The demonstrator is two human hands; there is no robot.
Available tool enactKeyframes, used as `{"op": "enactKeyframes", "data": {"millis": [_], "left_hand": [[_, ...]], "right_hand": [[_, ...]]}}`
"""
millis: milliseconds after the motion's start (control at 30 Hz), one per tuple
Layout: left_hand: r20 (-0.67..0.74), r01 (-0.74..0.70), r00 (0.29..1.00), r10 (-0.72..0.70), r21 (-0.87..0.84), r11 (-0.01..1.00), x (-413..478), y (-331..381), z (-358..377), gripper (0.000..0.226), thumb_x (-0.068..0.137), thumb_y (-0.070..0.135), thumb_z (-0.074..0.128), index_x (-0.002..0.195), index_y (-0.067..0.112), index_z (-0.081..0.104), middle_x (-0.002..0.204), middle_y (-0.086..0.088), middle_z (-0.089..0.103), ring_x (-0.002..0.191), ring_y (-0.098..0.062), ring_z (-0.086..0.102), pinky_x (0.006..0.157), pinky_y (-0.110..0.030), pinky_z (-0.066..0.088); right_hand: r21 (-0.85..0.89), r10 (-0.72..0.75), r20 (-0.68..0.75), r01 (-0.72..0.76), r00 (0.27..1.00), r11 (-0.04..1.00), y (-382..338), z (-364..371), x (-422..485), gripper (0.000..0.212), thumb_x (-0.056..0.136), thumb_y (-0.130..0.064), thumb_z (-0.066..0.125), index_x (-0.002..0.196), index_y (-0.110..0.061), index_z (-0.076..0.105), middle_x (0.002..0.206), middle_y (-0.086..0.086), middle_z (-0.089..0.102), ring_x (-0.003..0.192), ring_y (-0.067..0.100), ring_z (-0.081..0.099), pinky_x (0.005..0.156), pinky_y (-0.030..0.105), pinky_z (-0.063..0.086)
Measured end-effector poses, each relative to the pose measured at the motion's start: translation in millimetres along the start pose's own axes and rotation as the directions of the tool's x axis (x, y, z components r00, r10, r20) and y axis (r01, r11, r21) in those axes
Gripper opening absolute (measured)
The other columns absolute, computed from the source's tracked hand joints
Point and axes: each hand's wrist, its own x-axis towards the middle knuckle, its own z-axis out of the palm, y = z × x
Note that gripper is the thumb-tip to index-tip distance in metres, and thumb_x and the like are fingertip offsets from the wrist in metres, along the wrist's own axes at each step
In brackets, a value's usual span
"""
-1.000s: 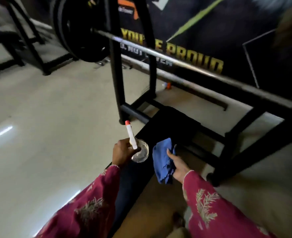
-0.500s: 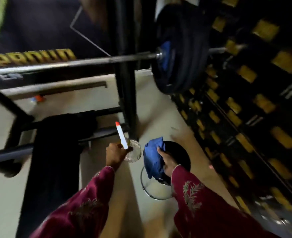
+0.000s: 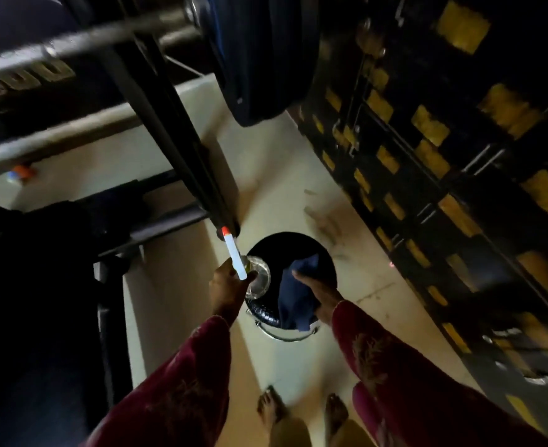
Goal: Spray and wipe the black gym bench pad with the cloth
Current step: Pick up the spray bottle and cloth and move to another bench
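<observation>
Arms stretched over a stool (image 3: 293,245)
Left hand (image 3: 227,287) grips the spray bottle (image 3: 257,279), right hand (image 3: 320,293) clutches the cloth (image 3: 295,301); bench pad (image 3: 40,301) lies left, across bare floor (image 3: 169,301).

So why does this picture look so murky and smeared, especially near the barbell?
Head view: dim light leaves the bench pad a near-black mass and the cloth in the right hand dark navy; motion blur smears the barbell; the wide lens makes the rack upright lean; only the spray bottle in the left hand looks bright.

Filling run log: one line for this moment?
left hand grips bottle | right hand holds cloth over stool | bench pad untouched
</observation>
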Motion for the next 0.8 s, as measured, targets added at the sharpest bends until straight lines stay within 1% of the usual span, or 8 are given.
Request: {"op": "enactKeyframes", "data": {"millis": [67,233,333,533,600,667,733,800], "left_hand": [[0.006,-0.01,1.0,0.01,0.028,1.0,20,-17,19,0.036,0.073,0.009,0.077,0.106,0.002,0.065,0.091,-0.014,0.069,0.083,-0.027,0.063,0.064,-0.018,0.036],[0.046,-0.093,0.995,0.093,0.0,0.996,52,-40,43,0.034,0.071,-0.002,0.075,0.103,0.003,0.064,0.087,0.0,0.062,0.071,-0.005,0.059,0.063,-0.012,0.044],[0.039,-0.108,0.993,0.109,-0.044,0.993,64,-51,51,0.037,0.071,-0.005,0.074,0.106,0.0,0.063,0.094,-0.002,0.061,0.072,0.011,0.055,0.063,0.0,0.041],[0.071,-0.125,0.99,0.125,-0.015,0.992,77,-68,65,0.037,0.071,-0.006,0.074,0.106,-0.004,0.063,0.118,-0.012,0.061,0.082,0.009,0.054,0.065,0.001,0.041],[0.08,-0.132,0.988,0.131,0.015,0.991,77,-69,69,0.043,0.071,-0.003,0.075,0.112,-0.003,0.062,0.112,-0.01,0.063,0.076,0.001,0.056,0.064,0.001,0.042],[0.084,-0.147,0.986,0.143,0.048,0.988,77,-71,74,0.044,0.07,0.003,0.077,0.112,0.001,0.062,0.1,-0.007,0.066,0.074,-0.011,0.059,0.067,-0.008,0.047],[0.103,-0.112,0.989,0.106,0.061,0.992,75,-73,81,0.046,0.073,0.007,0.077,0.115,0.005,0.061,0.094,-0.003,0.066,0.077,-0.018,0.062,0.071,-0.021,0.052],[0.114,-0.101,0.989,0.097,0.032,0.994,71,-74,85,0.051,0.076,0.007,0.074,0.124,0.008,0.056,0.094,0.003,0.062,0.079,-0.013,0.061,0.07,-0.01,0.049]], "right_hand": [[-0.042,0.012,-0.023,-0.013,1.0,0.999,8,4,30,0.052,0.07,-0.026,0.08,0.112,-0.002,0.061,0.11,0.003,0.059,0.106,0.024,0.056,0.095,0.04,0.045],[-0.191,0.067,0.053,-0.056,0.996,0.98,18,-10,108,0.036,0.076,-0.021,0.074,0.106,-0.002,0.064,0.119,0.017,0.062,0.107,0.032,0.059,0.095,0.045,0.046],[-0.253,0.013,-0.086,-0.035,0.996,0.967,27,-37,140,0.046,0.079,-0.011,0.072,0.12,0.0,0.055,0.121,0.008,0.056,0.111,0.023,0.053,0.092,0.038,0.044],[-0.369,-0.024,-0.263,-0.078,0.964,0.926,76,-62,183,0.06,0.069,-0.027,0.08,0.119,-0.001,0.059,0.111,0.012,0.063,0.106,0.027,0.058,0.092,0.044,0.048],[-0.361,-0.041,-0.29,-0.07,0.956,0.93,79,-64,188,0.056,0.071,-0.025,0.079,0.116,0.003,0.06,0.103,0.009,0.062,0.099,0.024,0.058,0.089,0.042,0.049],[-0.389,-0.063,-0.315,-0.069,0.947,0.919,72,-62,180,0.045,0.073,-0.023,0.077,0.106,0.004,0.063,0.093,0.005,0.058,0.093,0.025,0.058,0.083,0.039,0.048],[-0.398,-0.084,-0.323,-0.054,0.943,0.916,64,-59,167,0.022,0.075,-0.021,0.076,0.077,-0.004,0.063,0.075,0.004,0.055,0.08,0.023,0.052,0.068,0.032,0.043],[-0.367,-0.089,-0.329,-0.041,0.94,0.929,63,-59,162,0.035,0.077,-0.017,0.074,0.056,-0.017,0.046,0.059,-0.001,0.043,0.07,0.021,0.042,0.06,0.03,0.035]]}}
